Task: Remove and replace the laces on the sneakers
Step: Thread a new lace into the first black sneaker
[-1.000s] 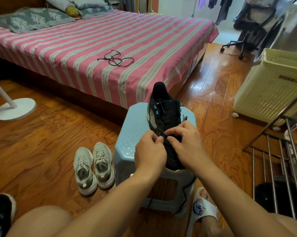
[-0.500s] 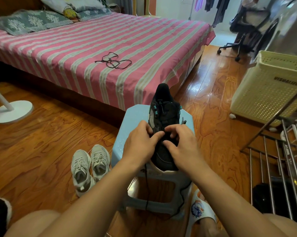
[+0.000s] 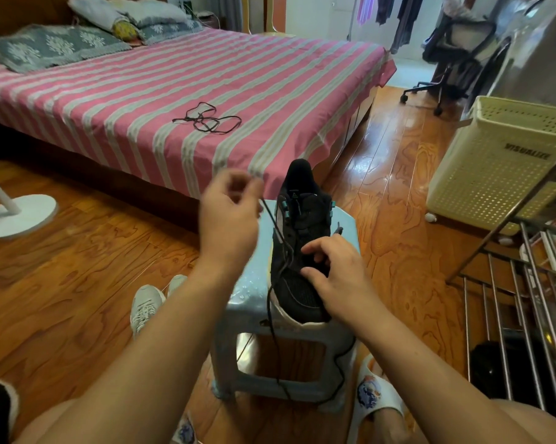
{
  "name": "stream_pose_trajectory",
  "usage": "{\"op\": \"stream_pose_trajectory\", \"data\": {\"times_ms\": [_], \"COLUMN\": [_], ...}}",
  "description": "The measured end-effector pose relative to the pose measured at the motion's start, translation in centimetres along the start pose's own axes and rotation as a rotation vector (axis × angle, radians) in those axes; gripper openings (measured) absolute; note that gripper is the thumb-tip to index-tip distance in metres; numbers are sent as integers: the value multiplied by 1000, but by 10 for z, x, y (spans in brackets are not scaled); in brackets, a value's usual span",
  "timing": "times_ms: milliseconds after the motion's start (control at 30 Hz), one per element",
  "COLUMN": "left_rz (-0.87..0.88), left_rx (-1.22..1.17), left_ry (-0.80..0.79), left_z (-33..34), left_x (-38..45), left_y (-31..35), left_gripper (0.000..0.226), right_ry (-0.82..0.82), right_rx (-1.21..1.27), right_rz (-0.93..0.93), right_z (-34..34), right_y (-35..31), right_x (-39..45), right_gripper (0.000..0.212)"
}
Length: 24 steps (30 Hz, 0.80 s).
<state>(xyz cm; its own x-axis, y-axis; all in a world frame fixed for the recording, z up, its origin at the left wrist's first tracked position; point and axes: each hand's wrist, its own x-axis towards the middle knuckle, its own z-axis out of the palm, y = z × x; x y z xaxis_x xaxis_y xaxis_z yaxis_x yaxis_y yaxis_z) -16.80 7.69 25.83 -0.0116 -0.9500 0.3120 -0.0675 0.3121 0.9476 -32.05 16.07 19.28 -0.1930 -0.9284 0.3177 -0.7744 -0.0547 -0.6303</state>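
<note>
Black mesh sneaker lengthwise on pale blue plastic stool, toe nearest. Left hand, blurred, apparently pinching thin black lace up-left. Right hand gripping the eyelets.

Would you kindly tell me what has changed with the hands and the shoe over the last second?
The left hand has lifted up and away to the left from the black sneaker, pinching the black lace and drawing it taut. The right hand stays on the sneaker's middle, holding it down. The sneaker remains on the blue stool, and the loose lace still lies on the bed.
</note>
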Motion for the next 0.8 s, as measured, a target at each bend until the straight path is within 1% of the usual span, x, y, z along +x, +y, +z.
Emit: {"op": "stream_pose_trajectory", "data": {"times_ms": [100,133,167,200,233,300,333,367,400,433,467,500,533,567,600,633,733,800], "left_rz": [13,-4,-38,-80,-119,-150,-142,-119,-88,-66,-79,-134,-211,-267,-272,-218,18,75], "left_rx": [-289,-351,-387,-403,-396,-349,-343,-319,-253,-151,-68,-27,-42,-54,-53,6,273,368], "left_ry": [292,319,285,195,73,-177,-262,-302,-305,-296,-294,-315,-348,-393,-428,-446,-530,-567], "left_z": [-31,-40,-46,-48,-47,-37,-30,-22,-15,-10,-7,-6,-5,-5,-4,-3,15,32], "left_x": [30,36,37,35,29,14,6,1,-4,-8,-11,-15,-18,-20,-21,-20,-12,-7], "left_y": [14,14,12,12,14,23,29,33,34,30,22,14,7,2,1,3,14,26], "left_gripper": [10,10,9,8,6,4,4,6,8,12,13,13,13,13,13,12,10,14], "right_ry": [-32,-12,27,67,77,21,27,92,182,231,196,78,-57,-150,-188,-190,-135,-41], "right_rx": [39,86,140,179,186,127,101,95,126,180,230,244,235,236,262,297,297,297], "right_rz": [13,32,52,61,55,23,33,90,203,356,500,593,644,675,693,700,657,631], "right_z": [-4,-6,-8,-9,-11,-13,-12,-13,-14,-16,-19,-21,-24,-28,-33,-38,-46,-46], "right_y": [2,2,1,-1,-5,-14,-16,-17,-14,-11,-8,-6,-4,-4,-7,-11,-17,-23], "right_x": [0,0,-1,-1,-1,1,2,2,2,-1,-5,-11,-18,-24,-28,-30,-23,-6], "right_gripper": [28,30,31,33,35,45,46,43,39,40,47,59,69,72,70,65,50,38]}}
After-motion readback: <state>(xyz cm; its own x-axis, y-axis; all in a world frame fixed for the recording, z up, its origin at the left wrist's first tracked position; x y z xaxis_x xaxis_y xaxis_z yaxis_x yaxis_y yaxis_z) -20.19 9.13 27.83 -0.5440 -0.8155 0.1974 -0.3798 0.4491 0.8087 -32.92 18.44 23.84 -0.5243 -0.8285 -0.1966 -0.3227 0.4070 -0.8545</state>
